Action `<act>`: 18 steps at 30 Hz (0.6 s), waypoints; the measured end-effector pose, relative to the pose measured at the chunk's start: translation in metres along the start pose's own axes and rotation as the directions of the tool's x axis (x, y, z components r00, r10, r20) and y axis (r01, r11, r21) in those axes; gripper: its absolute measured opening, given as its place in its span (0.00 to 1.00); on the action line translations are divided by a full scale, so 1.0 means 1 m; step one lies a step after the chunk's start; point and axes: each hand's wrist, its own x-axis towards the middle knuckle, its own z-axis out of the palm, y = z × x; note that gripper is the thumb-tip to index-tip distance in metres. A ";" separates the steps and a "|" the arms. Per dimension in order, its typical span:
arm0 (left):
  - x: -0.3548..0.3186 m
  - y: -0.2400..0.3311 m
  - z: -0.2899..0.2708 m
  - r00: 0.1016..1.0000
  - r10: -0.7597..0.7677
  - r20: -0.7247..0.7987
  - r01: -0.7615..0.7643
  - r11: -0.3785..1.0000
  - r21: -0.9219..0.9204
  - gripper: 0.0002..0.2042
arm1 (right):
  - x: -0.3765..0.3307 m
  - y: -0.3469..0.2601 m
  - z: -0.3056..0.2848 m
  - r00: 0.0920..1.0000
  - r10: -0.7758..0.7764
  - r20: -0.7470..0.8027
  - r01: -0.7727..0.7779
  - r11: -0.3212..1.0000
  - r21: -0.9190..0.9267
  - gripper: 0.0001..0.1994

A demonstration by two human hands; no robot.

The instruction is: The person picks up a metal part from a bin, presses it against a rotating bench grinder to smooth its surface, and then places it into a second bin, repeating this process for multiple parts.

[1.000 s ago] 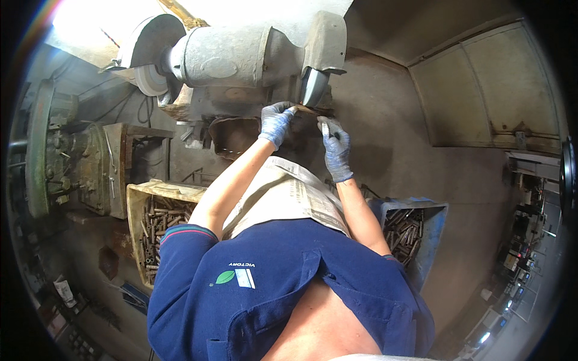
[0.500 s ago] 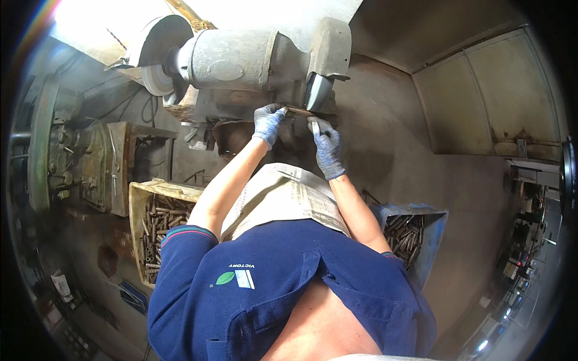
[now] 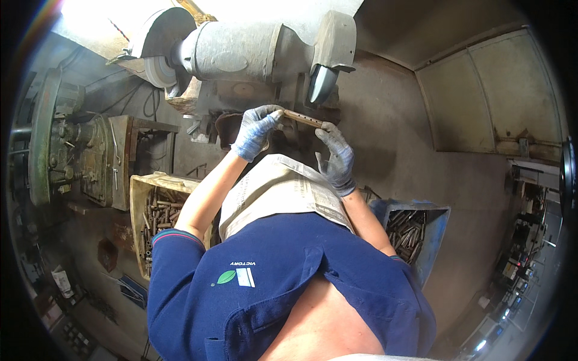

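A short brownish metal rod is held level between my two gloved hands, just below the right wheel of a big grey bench grinder. My left hand, in a blue-grey glove, grips the rod's left end. My right hand, in a grey glove, holds the right end with its fingertips. The rod sits a little clear of the wheel, not touching it.
A sheet of newspaper covers my lap. At my left stands a tan crate full of metal rods, at my right a blue crate with more. The grinder's left wheel and a green machine stand at the left.
Both hands have drawn the rod down and back from the grinder's right wheel toward my body; earlier the rod was up against the wheel.
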 end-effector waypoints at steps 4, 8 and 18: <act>-0.003 0.005 0.012 0.998 -0.061 -0.027 0.061 0.998 -0.006 0.09 | -0.001 -0.012 -0.012 0.999 -0.029 0.027 0.029 1.000 0.003 0.20; -0.004 0.011 0.025 1.000 -0.016 -0.013 0.019 0.969 0.247 0.07 | 0.001 -0.021 -0.018 1.000 -0.005 0.027 0.004 1.000 0.018 0.18; 0.011 -0.012 0.026 0.996 0.081 0.029 -0.086 0.914 0.396 0.05 | -0.016 0.009 0.000 0.914 0.386 -0.127 -0.282 0.827 0.487 0.12</act>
